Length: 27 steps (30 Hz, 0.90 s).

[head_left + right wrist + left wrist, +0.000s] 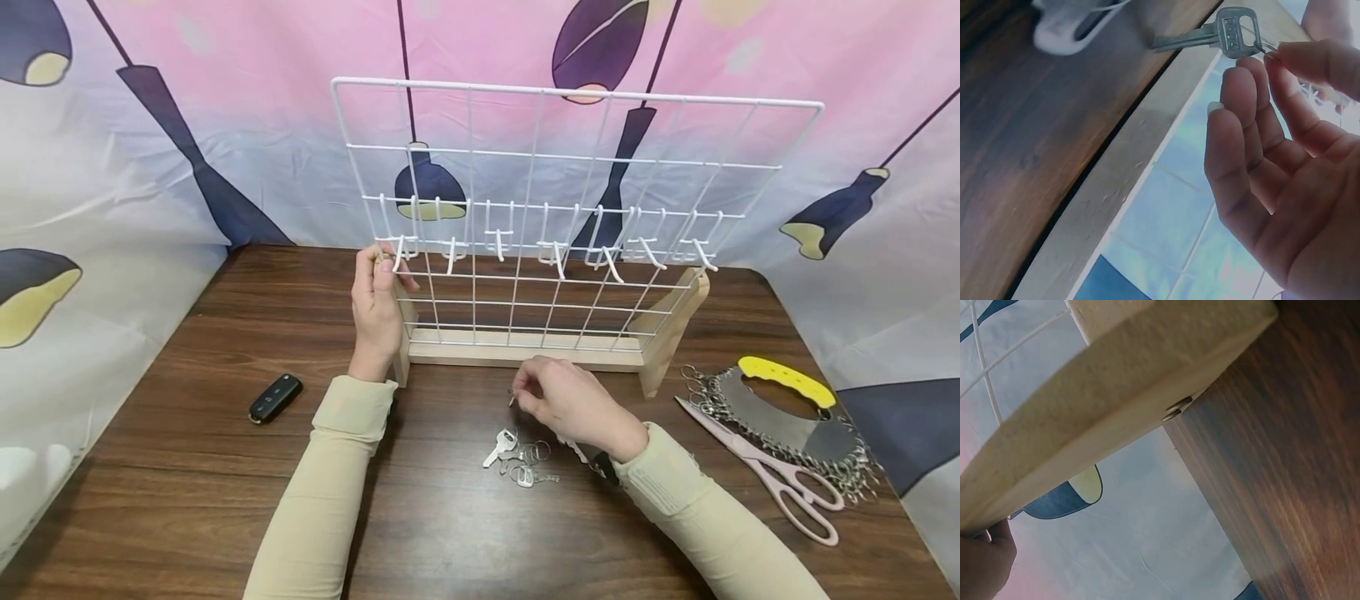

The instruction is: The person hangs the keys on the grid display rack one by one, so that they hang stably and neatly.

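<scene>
My left hand (375, 292) grips the top of the left wooden upright (1116, 394) of a stand that carries a white wire grid (577, 158). Several white hooks (555, 254) hang in a row across the grid. Just in front of the wooden base bar (525, 350), my right hand (573, 404) pinches a small metal ring between thumb and forefinger. From that ring hangs a silver key (1235, 32), its blade pointing toward the table in the right wrist view. Below this hand, more keys (501, 447) with rings lie loose on the table.
Left of my left arm lies a black car key fob (275, 398). At right are pink-handled scissors (780, 479) beside a grey curved plate with a yellow handle (787, 382), edged with many small metal rings and clasps. A printed curtain (262, 150) hangs behind the table.
</scene>
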Available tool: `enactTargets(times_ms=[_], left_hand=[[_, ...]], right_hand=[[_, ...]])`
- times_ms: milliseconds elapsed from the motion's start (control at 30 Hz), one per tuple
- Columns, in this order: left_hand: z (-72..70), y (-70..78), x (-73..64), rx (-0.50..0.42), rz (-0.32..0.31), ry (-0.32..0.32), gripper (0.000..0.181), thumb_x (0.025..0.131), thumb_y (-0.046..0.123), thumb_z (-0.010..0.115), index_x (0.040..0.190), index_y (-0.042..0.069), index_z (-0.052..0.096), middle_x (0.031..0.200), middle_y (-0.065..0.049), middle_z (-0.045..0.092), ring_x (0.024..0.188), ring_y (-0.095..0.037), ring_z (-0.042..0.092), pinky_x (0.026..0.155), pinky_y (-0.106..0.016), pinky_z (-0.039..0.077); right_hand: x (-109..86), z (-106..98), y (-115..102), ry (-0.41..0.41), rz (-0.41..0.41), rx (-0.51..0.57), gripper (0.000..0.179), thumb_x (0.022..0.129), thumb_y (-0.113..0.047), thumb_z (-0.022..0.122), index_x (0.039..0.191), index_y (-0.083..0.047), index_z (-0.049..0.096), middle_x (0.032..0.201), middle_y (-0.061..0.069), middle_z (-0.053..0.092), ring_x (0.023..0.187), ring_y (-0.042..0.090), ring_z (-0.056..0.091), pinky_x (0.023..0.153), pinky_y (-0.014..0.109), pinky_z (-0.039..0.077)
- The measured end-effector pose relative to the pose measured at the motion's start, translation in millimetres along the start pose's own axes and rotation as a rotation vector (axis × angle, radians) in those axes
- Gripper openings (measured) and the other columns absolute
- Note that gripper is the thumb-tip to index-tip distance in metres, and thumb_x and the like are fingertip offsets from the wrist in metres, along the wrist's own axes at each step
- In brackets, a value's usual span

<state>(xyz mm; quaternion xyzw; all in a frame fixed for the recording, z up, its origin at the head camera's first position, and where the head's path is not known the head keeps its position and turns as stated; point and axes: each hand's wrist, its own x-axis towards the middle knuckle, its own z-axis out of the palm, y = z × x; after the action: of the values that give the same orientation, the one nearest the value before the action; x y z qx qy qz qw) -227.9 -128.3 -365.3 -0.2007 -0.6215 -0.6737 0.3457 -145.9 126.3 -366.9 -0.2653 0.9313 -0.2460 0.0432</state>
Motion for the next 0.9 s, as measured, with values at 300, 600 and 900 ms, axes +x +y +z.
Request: enactTargets(times_ms=[300, 600, 900], left_hand=[[0.4, 1.6, -1.8, 0.022, 0.001, -0.003, 0.024, 0.101, 0.016, 0.037, 0.106, -0.006, 0.047, 0.082, -0.030, 0.047, 0.065, -0.035, 0.053, 0.065, -0.034, 0.050], [0.2, 1.6, -1.8, 0.015, 0.006, -0.005, 0.025, 0.102, 0.016, 0.037, 0.107, -0.006, 0.047, 0.080, -0.030, 0.046, 0.064, -0.031, 0.052, 0.064, -0.032, 0.050], [0.6, 0.1, -0.2, 0.021, 0.017, -0.007, 0.027, 0.102, 0.013, 0.037, 0.108, -0.011, 0.045, 0.081, -0.032, 0.045, 0.065, -0.030, 0.052, 0.065, -0.030, 0.049]], right_hand=[[4.4, -0.3, -11.2, 0.055, -0.073, 0.170, 0.003, 0.092, -0.016, 0.065, 0.095, -0.016, 0.066, 0.085, -0.011, 0.061, 0.075, 0.005, 0.055, 0.069, 0.024, 0.050], [13.3, -5.5, -30.5, 0.172, -0.141, 0.394, 0.005, 0.095, -0.017, 0.064, 0.097, -0.014, 0.067, 0.089, -0.006, 0.066, 0.075, 0.008, 0.058, 0.067, 0.026, 0.052], [25.0, -7.5, -60.6, 0.333, -0.165, 0.561, 0.005, 0.094, -0.017, 0.065, 0.098, -0.015, 0.068, 0.093, -0.007, 0.068, 0.075, 0.009, 0.061, 0.067, 0.029, 0.054]])
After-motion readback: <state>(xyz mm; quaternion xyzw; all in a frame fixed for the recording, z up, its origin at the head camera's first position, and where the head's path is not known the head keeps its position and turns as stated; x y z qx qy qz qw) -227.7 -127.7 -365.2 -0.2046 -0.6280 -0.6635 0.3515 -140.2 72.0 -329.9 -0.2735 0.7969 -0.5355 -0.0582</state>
